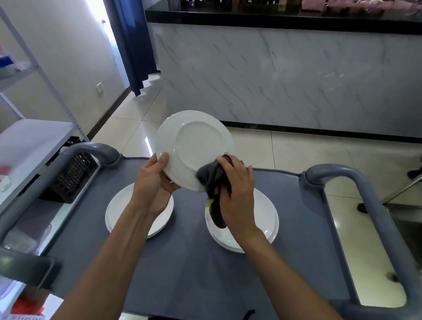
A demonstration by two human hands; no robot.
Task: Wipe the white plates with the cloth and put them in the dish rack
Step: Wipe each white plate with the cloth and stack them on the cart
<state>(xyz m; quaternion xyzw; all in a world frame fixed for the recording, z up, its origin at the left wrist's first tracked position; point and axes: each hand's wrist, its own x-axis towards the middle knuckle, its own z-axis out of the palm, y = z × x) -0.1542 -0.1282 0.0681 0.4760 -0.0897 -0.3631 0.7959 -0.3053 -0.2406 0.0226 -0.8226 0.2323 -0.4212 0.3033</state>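
Right hand (235, 183) grip on cloth (212, 181), fingertips hidden.

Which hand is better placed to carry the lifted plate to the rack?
Left, probably. The left hand already grips the lifted plate by its rim, while the right hand holds the cloth against it. No rack is clearly visible.

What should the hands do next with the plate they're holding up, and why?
Probably slide the dark cloth up across the raised plate. The right hand holds the cloth only against the plate's lower right edge, while the left hand grips the opposite rim, so most of that face looks unwiped.
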